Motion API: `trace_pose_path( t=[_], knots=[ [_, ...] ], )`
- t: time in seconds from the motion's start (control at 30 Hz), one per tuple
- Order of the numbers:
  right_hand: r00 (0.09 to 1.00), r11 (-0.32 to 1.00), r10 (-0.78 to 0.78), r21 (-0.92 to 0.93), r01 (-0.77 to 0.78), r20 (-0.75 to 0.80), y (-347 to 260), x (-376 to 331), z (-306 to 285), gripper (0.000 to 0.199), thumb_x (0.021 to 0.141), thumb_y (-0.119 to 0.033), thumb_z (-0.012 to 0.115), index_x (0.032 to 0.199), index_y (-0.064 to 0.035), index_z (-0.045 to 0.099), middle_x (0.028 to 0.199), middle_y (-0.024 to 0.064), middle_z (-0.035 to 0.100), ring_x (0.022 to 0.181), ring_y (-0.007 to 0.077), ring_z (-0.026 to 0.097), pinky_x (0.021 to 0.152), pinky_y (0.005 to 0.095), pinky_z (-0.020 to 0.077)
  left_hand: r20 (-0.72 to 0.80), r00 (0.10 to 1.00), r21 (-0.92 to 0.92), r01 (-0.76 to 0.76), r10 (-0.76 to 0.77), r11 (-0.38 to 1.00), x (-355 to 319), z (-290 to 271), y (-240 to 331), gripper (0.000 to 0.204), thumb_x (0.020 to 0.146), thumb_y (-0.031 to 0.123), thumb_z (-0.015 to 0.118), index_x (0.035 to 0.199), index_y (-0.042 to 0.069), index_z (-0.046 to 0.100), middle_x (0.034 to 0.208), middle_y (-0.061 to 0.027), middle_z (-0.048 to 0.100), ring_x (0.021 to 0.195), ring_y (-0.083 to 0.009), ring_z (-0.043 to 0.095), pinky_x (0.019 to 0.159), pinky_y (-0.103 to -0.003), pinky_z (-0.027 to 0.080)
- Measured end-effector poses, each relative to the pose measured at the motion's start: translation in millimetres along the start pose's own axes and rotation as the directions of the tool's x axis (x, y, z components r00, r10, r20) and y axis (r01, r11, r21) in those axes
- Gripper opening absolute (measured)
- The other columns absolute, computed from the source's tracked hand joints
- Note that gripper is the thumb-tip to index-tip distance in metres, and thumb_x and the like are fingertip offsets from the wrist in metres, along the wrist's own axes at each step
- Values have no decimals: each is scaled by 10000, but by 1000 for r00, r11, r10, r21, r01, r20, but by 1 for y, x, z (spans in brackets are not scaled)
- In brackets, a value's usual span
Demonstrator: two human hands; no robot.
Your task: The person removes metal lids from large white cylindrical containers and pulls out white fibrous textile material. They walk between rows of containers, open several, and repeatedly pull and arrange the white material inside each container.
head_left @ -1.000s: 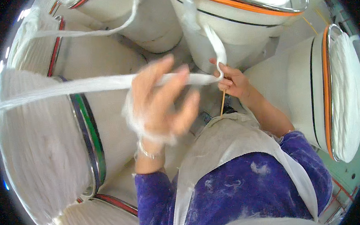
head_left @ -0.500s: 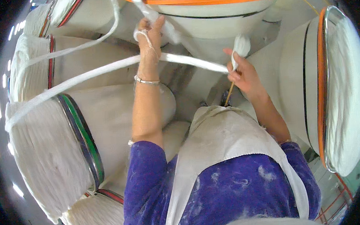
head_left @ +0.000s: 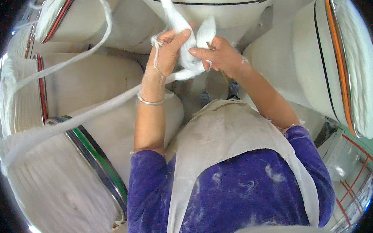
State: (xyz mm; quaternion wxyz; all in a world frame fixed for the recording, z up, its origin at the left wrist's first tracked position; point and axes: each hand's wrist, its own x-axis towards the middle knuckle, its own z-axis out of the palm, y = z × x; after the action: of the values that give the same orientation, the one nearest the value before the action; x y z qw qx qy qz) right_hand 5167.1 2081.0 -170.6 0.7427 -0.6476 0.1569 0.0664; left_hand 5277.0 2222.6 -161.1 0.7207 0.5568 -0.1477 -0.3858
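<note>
In front of my apron, my two hands are close together over strands of soft white fibre sliver. My left hand (head_left: 168, 50) is closed on a sliver (head_left: 171, 11) that comes down from the top, its thumb lying along the strand. A loop of white thread hangs round this hand. My right hand (head_left: 225, 58) pinches the end of another sliver (head_left: 93, 109), which runs from a can on the left and passes beneath my left wrist. A thin brown stick (head_left: 224, 76) is also held in my right hand. A flattened white tuft (head_left: 207, 30) rises above its fingers.
Cans full of coiled sliver crowd round me: a green-banded can (head_left: 89, 151) and a red-banded can (head_left: 41, 88) at left, an orange-banded can (head_left: 342, 62) at right, another can (head_left: 223, 9) ahead. A loose sliver (head_left: 76, 58) hangs at upper left. Red bars (head_left: 354, 183) stand at lower right.
My right hand has moved left and up, bringing its sliver end and the stick beside my left hand. The left hand's sliver now lies against the right fingers. The view has shifted slightly.
</note>
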Motion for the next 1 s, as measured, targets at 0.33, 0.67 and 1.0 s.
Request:
trace_pose_path(
  t=[0.33,0.67,1.0],
  knots=[
    [928,975,-93,156,158,-361,27,-28,17,247,800,-275,719,798,-57,603,614,2,571,480,47,474,407,196,317,251,968,-178,64,-18,982,-4,-7,-18,307,846,80,616,1134,-25,604,998,-86,665,876,-159,626,804,-288,499],
    [879,994,-112,-52,99,-464,20,-54,5,323,863,-322,640,1023,-42,649,582,-4,559,472,37,448,420,189,321,309,951,15,11,-15,1000,-11,4,-9,335,872,121,543,1150,-65,576,1094,-137,632,979,-206,611,893,-327,474],
    [957,983,-121,-102,152,263,-13,-95,30,321,942,-295,505,1191,-123,611,617,-24,536,526,72,489,484,244,390,389,919,-394,221,-56,892,-13,-9,-5,459,936,237,385,1239,-101,450,1184,-237,566,1105,-301,561,994,-429,418]
  ],
)
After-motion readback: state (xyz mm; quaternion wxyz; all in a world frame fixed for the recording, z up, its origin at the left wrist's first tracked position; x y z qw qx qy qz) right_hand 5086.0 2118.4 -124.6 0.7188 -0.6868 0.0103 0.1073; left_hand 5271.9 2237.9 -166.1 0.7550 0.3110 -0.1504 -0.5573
